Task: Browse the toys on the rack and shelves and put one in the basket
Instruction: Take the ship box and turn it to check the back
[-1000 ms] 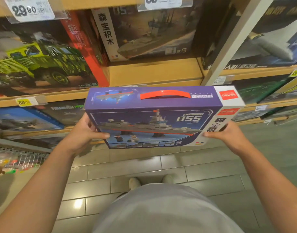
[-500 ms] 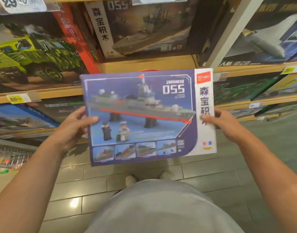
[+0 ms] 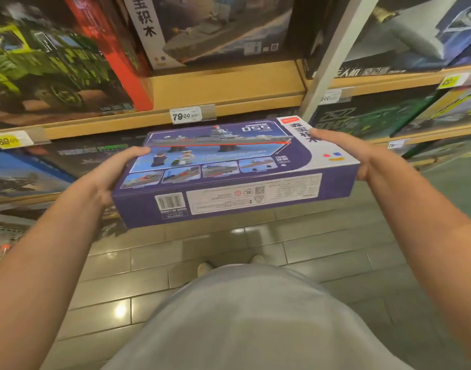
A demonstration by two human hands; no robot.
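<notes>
I hold a purple warship building-block box (image 3: 229, 166) marked 055 in front of the shelves, lying nearly flat with its picture face up and its barcode edge toward me. My left hand (image 3: 108, 174) grips its left end, thumb on top. My right hand (image 3: 346, 153) grips its right end, thumb over the white strip. No basket is in view.
Wooden shelves (image 3: 229, 84) carry large toy boxes: a green truck box (image 3: 42, 65) at upper left, a second warship box (image 3: 210, 25) at top centre. A white upright post (image 3: 327, 57) divides the shelving. Price tag 79.00 (image 3: 186, 115) hangs above the box. Grey tiled floor (image 3: 149, 263) lies below.
The box has tipped from standing with its front facing me to lying almost flat, its bottom barcode edge now toward me. Both hands keep their grip on its ends.
</notes>
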